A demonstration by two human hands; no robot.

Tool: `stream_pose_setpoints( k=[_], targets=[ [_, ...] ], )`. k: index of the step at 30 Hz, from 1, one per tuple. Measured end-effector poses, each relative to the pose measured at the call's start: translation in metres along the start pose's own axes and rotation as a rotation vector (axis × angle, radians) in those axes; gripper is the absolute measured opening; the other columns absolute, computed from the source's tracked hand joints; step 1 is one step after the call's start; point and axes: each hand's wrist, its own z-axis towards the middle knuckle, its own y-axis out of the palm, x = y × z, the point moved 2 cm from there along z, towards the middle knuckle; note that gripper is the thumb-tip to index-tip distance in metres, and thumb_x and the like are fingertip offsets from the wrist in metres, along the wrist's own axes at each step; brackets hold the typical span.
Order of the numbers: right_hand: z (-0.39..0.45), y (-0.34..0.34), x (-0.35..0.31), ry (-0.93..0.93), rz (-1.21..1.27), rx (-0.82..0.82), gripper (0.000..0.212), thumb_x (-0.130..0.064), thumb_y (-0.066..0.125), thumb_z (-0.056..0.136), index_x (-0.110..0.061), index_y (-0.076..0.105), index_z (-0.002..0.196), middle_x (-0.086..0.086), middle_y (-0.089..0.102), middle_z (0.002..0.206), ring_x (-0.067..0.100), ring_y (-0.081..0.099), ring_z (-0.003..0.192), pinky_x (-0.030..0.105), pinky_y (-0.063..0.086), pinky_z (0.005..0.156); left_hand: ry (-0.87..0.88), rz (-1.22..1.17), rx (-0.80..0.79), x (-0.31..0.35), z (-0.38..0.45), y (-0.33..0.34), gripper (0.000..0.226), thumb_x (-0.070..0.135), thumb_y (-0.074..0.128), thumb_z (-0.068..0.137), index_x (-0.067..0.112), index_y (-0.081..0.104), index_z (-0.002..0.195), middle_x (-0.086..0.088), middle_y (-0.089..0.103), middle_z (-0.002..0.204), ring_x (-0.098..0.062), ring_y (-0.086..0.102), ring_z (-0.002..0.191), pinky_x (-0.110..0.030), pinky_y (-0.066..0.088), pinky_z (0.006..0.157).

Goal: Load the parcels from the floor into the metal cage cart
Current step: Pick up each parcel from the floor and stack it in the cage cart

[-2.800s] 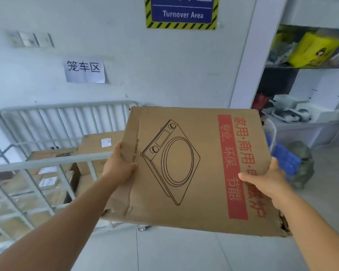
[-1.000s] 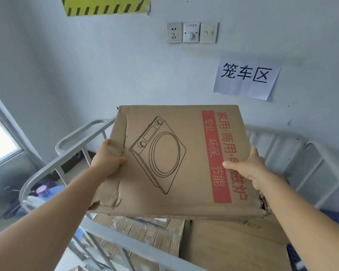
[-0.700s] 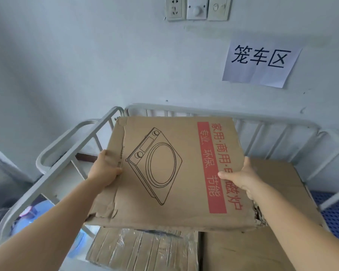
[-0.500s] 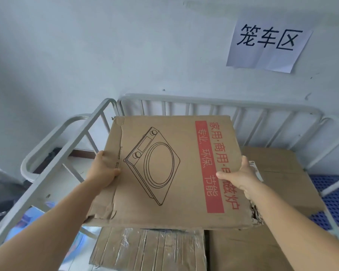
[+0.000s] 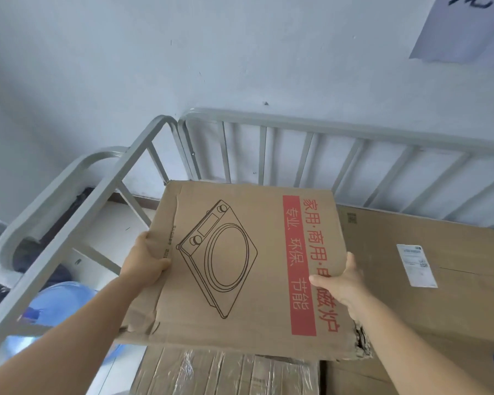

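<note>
A flat brown cardboard parcel (image 5: 240,269) with a cooker drawing and a red strip of print hangs tilted inside the grey metal cage cart (image 5: 320,124), above the boxes stacked in it. My left hand (image 5: 144,263) grips its left edge and my right hand (image 5: 340,283) grips its right edge. The parcel's near corners are torn. Below it lie a tape-wrapped box (image 5: 226,374) and a large brown box (image 5: 428,269) with a white label.
The cart's left rail (image 5: 77,218) runs diagonally beside my left arm. Outside it, a blue water jug (image 5: 54,303) stands on the floor. A pale wall rises right behind the cart, with a paper sign (image 5: 465,27) at the upper right.
Both hands carried the parcel from open floor over the cart's rail and lowered it toward the stacked boxes. My view has tilted downward.
</note>
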Motion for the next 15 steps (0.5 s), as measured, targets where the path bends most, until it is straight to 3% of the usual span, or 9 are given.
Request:
stream_pose_setpoints(
  k=[6, 11, 15],
  targets=[
    [0.065, 0.030, -0.001, 0.021, -0.013, 0.026, 0.099, -0.027, 0.089, 0.062, -0.026, 0.028, 0.141, 0.007, 0.042, 0.131, 0.025, 0.049, 0.109, 0.051, 0.048, 0.091, -0.008, 0.036, -0.026, 0.009, 0.065, 0.034, 0.088, 0.015, 0.074, 0.078, 0.023, 0.023, 0.149, -0.010, 0.051, 0.135, -0.032, 0.056, 0.107, -0.043, 0.049, 0.089],
    [0.116, 0.051, -0.008, 0.021, -0.028, 0.061, 0.105, -0.030, 0.088, 0.064, -0.028, 0.022, 0.145, 0.008, 0.041, 0.133, 0.027, 0.053, 0.103, 0.042, 0.048, 0.075, -0.001, 0.077, -0.035, 0.016, 0.116, 0.065, 0.083, 0.015, 0.070, 0.082, 0.022, 0.022, 0.150, -0.007, 0.049, 0.138, -0.033, 0.052, 0.115, -0.035, 0.041, 0.085],
    [0.148, 0.060, -0.003, 0.031, -0.040, 0.098, 0.107, -0.031, 0.088, 0.065, -0.031, 0.018, 0.147, 0.007, 0.037, 0.138, 0.031, 0.053, 0.114, 0.050, 0.051, 0.084, 0.014, 0.073, -0.045, 0.021, 0.150, 0.092, 0.086, 0.017, 0.071, 0.082, 0.024, 0.021, 0.151, -0.006, 0.043, 0.145, -0.031, 0.048, 0.123, -0.038, 0.041, 0.094]
  ],
)
